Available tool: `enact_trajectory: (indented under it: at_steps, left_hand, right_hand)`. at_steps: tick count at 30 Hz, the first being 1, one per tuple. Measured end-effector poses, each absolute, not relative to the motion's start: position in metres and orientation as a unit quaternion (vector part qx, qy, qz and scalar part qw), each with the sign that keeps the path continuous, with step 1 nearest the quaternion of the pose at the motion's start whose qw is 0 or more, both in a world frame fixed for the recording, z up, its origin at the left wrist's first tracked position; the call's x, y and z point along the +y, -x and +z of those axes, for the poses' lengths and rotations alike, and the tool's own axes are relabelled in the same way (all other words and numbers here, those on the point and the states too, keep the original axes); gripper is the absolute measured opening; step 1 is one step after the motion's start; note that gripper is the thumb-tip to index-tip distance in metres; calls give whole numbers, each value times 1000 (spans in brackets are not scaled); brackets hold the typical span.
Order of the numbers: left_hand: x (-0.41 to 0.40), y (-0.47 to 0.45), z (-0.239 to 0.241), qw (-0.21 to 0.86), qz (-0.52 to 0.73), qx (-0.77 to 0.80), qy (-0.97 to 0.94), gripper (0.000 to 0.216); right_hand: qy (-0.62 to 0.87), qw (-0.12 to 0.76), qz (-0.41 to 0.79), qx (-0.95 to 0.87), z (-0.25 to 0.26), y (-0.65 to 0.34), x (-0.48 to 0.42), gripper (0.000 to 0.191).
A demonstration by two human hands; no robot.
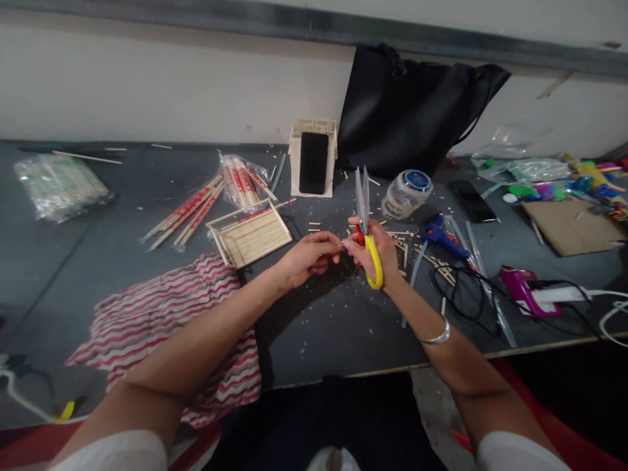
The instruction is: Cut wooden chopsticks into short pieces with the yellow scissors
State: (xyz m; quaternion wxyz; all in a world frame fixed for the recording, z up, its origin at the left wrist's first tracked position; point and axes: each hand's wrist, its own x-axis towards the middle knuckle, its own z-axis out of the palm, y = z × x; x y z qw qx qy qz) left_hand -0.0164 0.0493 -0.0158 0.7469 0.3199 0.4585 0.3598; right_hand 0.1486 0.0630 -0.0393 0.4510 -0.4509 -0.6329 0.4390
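White sleeves point(115, 451) are flanking right fingers point(354, 248) gripping scissors point(364, 212), left fingers point(330, 246) pinching an indistinct bit point(344, 243); a slatted frame point(252, 242) is looking half-built, loose sticks point(405, 256) lying unused.

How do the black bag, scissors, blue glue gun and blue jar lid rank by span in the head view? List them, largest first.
1. Black bag
2. Scissors
3. Blue glue gun
4. Blue jar lid

No readable text, red-marked stick wrappers point(189, 201), print too small
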Motion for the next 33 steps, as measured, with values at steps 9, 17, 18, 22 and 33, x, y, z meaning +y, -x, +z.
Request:
enact_trajectory:
  at_steps: [9,17,18,22,33]
  left_hand:
    - [49,17,-13,725,361,472,-350,13]
    - [58,27,-20,704,425,463,-330,38]
    - [58,26,-21,709,428,455,-327,38]
    - [54,21,-23,721,443,441,-299,51]
    - [48,15,-18,738,430,449,-261,74]
  right_hand:
    - [458,443,483,-601,-40,-153,69,42]
    - [466,461,492,-573,-40,-153,70,45]
    - [460,458,488,-583,-40,-153,70,45]
    - [433,441,485,-619,-35,-151,66,44]
    - [447,409,421,-675,-49,-150,63,41]
